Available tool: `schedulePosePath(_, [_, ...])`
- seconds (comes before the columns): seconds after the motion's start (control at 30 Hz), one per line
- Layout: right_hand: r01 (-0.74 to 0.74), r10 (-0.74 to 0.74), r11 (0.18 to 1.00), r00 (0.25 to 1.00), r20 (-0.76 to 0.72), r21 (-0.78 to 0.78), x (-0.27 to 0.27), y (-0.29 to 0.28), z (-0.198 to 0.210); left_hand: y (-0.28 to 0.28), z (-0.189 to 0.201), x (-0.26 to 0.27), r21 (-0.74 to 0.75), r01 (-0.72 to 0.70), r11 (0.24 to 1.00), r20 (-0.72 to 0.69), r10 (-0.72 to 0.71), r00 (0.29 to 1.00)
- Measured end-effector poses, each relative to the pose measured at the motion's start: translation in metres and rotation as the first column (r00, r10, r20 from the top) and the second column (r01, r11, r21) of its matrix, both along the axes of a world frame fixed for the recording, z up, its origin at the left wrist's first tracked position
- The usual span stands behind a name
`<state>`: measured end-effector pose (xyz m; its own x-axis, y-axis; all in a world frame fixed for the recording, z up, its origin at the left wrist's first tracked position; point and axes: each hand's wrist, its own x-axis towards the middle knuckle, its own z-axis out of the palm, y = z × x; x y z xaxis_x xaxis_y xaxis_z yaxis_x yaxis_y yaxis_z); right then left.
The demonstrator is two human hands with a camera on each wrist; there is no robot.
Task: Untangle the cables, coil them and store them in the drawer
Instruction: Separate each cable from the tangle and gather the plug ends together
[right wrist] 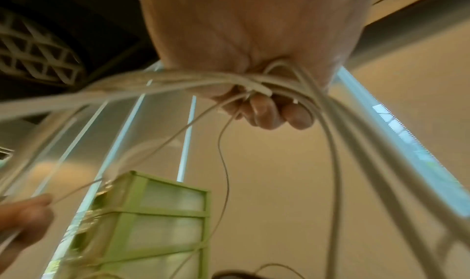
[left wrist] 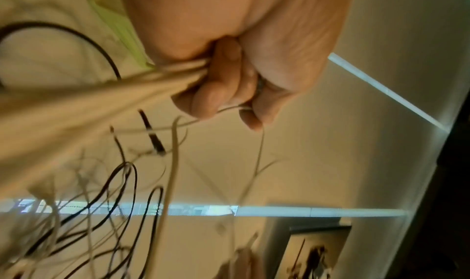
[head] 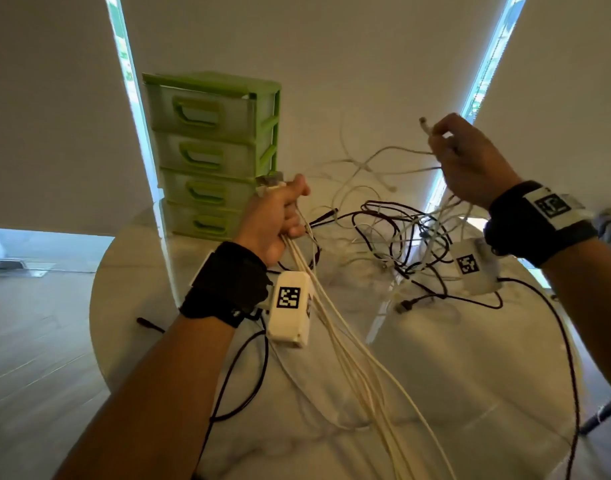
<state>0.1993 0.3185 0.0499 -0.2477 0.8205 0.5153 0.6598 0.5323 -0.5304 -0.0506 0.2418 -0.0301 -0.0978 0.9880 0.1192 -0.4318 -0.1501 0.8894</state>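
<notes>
My left hand (head: 280, 216) (left wrist: 229, 86) grips a bundle of white cables (head: 359, 368) (left wrist: 76, 106) in its fist; the strands hang down toward me. My right hand (head: 466, 157) (right wrist: 267, 106), raised at the right, pinches a white cable end (head: 424, 124) and holds several white strands (right wrist: 330, 142). Between the hands a tangle of black and white cables (head: 401, 237) lies on the round marble table (head: 470, 375). The green drawer unit (head: 210, 154) (right wrist: 157, 223), all drawers closed, stands behind my left hand.
Black cables (head: 241, 375) loop over the table's near left and trail off its right edge (head: 570, 358). A black plug (head: 404, 304) lies mid-table. Pale blinds hang behind the table, with wooden floor at the left.
</notes>
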Motion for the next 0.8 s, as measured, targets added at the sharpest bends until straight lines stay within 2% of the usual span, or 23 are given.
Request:
schedulePosePath(0.07, [0.058,-0.058,0.998,0.997,-0.047,-0.002,0.015,0.008,-0.003,0.004,-0.002,-0.012,-0.051,-0.055,0.997,0.034,0.057,0.998])
schedulePosePath(0.17, [0.064,-0.079,0.991,0.988,-0.132,-0.114,0.025,0.008,-0.011,0.009,-0.006,-0.019,-0.128,-0.118,0.985,0.059,0.126,0.99])
schedulePosePath(0.33, [0.068,-0.053,0.979,0.995,0.083,-0.191,0.025,-0.006,-0.017,0.008,-0.008,-0.019,-0.111,-0.092,0.99,0.094,0.103,0.99])
schedulePosePath(0.47, [0.128,-0.094,0.978,0.974,0.205,-0.163,0.016,-0.011,-0.018,0.004,-0.003,-0.016,-0.012,-0.065,0.998,0.077,0.066,0.995])
schedulePosePath(0.53, [0.128,-0.096,0.982,0.971,0.219,-0.136,0.011,-0.013,-0.019,0.003,-0.001,-0.016,0.039,-0.04,0.998,0.074,0.037,0.997])
schedulePosePath(0.67, [0.064,-0.055,0.997,0.971,0.231,-0.031,-0.004,-0.023,-0.012,-0.001,0.001,-0.015,0.12,0.02,0.993,0.062,-0.028,0.998])
schedulePosePath(0.73, [-0.016,0.007,0.999,0.973,0.23,0.036,-0.018,-0.036,-0.007,-0.003,0.001,-0.014,0.151,0.052,0.987,0.042,-0.059,0.997])
schedulePosePath(0.8, [-0.115,0.116,0.993,0.977,0.177,-0.019,-0.037,-0.05,-0.004,-0.006,0.002,-0.011,0.188,0.097,0.977,0.002,-0.099,0.995])
